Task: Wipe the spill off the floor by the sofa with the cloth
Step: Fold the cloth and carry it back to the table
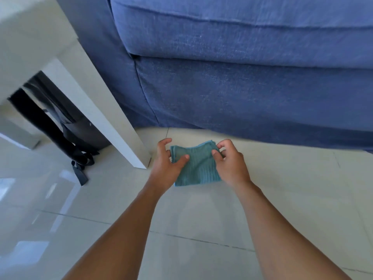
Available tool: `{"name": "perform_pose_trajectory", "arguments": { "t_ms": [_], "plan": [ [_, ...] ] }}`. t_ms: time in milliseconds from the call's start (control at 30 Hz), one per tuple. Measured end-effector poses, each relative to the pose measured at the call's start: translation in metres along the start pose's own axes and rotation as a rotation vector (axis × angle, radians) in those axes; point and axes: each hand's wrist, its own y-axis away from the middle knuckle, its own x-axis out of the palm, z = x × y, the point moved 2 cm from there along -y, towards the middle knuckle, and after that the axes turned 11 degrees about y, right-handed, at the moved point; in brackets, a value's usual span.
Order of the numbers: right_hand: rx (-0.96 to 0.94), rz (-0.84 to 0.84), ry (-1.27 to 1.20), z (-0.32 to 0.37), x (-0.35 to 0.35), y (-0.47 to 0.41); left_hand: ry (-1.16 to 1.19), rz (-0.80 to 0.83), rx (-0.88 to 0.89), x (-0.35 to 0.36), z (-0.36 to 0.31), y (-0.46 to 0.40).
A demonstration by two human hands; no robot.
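A folded teal cloth (196, 166) is held between both my hands, just above the pale tiled floor (201, 215) in front of the blue sofa (242, 87). My left hand (168, 164) grips its left edge, thumb on top. My right hand (230, 160) pinches its upper right corner with thumb and fingers. No spill shows on the tiles; the floor under the cloth and hands is hidden.
A white table leg (121, 126) stands on the floor just left of my left hand. A black bag with straps (66, 136) lies under the table at the left. The sofa's skirt hangs close behind the cloth. Glossy tiles stretch toward me.
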Motion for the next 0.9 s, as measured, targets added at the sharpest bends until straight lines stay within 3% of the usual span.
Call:
{"name": "perform_pose_trajectory", "arguments": {
  "t_ms": [133, 267, 533, 700, 900],
  "plan": [
    [-0.039, 0.061, -0.048, 0.042, -0.037, -0.009, -0.133, 0.065, 0.137, -0.007, -0.054, 0.009],
    [-0.149, 0.087, -0.124, 0.102, -0.100, -0.014, -0.229, -0.027, 0.290, -0.016, -0.143, 0.024],
    [-0.357, 0.194, -0.214, 0.257, -0.166, -0.039, -0.348, -0.210, 0.269, -0.064, -0.307, 0.057],
    [-0.600, 0.414, -0.186, 0.381, -0.113, -0.017, -0.257, -0.375, 0.095, -0.168, -0.344, 0.117],
    [-0.888, 0.608, 0.079, 0.479, -0.015, 0.080, -0.229, -0.682, -0.098, -0.280, -0.313, 0.206]
  ]
}}
